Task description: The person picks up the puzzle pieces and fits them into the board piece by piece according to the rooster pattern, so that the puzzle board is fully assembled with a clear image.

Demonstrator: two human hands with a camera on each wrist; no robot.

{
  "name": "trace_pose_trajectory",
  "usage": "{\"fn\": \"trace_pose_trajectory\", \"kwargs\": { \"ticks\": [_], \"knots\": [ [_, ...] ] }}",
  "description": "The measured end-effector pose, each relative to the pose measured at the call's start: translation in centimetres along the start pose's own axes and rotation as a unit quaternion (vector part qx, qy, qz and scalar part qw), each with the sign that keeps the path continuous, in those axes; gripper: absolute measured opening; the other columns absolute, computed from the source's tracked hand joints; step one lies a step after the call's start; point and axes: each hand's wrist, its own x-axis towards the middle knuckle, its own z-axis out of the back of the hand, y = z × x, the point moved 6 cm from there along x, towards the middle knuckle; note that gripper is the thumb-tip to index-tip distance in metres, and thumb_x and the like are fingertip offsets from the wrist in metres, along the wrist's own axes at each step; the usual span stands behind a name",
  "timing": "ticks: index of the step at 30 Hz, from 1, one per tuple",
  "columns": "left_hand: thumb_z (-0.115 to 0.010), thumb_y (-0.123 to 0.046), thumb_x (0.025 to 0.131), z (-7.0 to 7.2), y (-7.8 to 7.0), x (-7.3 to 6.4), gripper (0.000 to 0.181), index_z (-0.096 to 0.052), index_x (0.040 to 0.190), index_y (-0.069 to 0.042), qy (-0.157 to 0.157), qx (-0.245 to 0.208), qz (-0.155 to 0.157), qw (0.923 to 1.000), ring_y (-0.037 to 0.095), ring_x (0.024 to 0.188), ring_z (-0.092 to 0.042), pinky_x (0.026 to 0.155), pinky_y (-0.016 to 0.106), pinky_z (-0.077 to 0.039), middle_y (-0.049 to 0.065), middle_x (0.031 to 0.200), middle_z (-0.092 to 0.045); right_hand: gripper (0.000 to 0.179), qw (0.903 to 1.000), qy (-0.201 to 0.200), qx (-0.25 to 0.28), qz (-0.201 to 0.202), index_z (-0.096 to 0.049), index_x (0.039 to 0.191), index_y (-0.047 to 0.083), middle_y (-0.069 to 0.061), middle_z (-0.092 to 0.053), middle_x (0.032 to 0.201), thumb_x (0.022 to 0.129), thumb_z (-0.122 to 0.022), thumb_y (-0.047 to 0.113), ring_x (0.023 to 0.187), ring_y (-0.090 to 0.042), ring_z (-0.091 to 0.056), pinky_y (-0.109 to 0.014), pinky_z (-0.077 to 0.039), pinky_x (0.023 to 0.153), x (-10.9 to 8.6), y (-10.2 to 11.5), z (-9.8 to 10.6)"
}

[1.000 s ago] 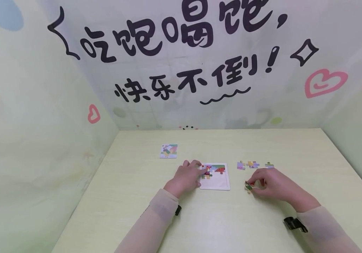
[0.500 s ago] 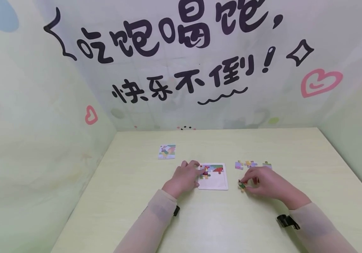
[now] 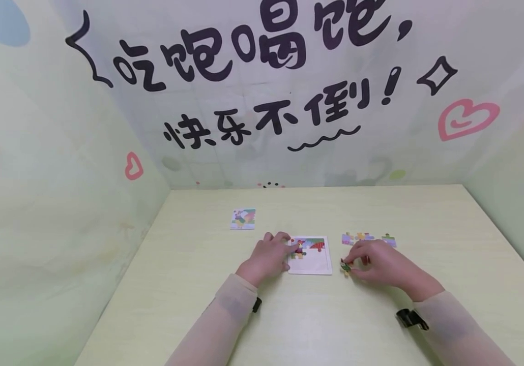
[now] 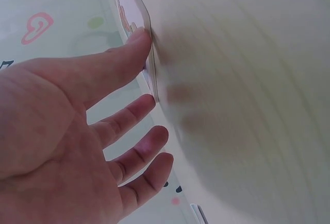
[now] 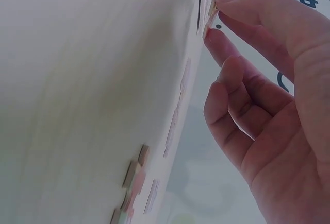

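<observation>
A white puzzle board (image 3: 312,266) lies on the table, with several joined pieces (image 3: 317,244) along its top and upper left. My left hand (image 3: 268,257) rests at the board's left edge, its index finger over the laid pieces. In the left wrist view the thumb (image 4: 126,54) touches the board's rim and the other fingers extend loosely. To the right of the board, my right hand (image 3: 381,263) pinches a green-and-yellow jigsaw piece (image 3: 346,267) between thumb and index finger. That piece appears edge-on in the right wrist view, above the table.
Loose jigsaw pieces (image 3: 387,240) lie behind the right hand, partly hidden by it. More pieces (image 5: 129,188) show at the lower left of the right wrist view. A small picture card (image 3: 242,219) lies at the back left. A printed wall (image 3: 262,168) bounds the table's far edge.
My right hand has moved left toward the board with the pinched jigsaw piece. My left hand has stayed at the board's edge. The head view has shifted slightly.
</observation>
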Motion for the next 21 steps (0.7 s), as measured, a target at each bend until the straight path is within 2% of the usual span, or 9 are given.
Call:
{"fn": "trace_pose_trajectory", "kwargs": {
  "ticks": [11, 21],
  "knots": [
    [-0.077, -0.033, 0.094, -0.1, 0.0, 0.2, 0.063, -0.053, 0.152, -0.033, -0.002, 0.005, -0.001, 1.0, 0.027, 0.123, -0.045, 0.095, 0.041, -0.048, -0.001, 0.158, -0.045, 0.021, 0.9999, 0.0, -0.017, -0.001, -0.083, 0.099, 0.02, 0.006, -0.075, 0.104, 0.082, -0.084, 0.008, 0.072, -0.003, -0.054, -0.021, -0.047, 0.066, 1.0, 0.4, -0.2],
    [-0.078, -0.031, 0.093, 0.0, -0.1, 0.1, 0.064, -0.053, 0.152, -0.033, 0.0, -0.002, 0.003, 1.0, 0.028, 0.124, -0.044, 0.098, 0.042, -0.047, -0.001, 0.158, -0.044, 0.022, 0.9993, 0.001, -0.038, -0.004, -0.083, 0.101, 0.021, 0.01, -0.074, 0.101, 0.082, -0.086, 0.01, 0.073, -0.005, -0.057, -0.025, -0.049, 0.073, 2.0, 0.8, -0.5]
  ]
}}
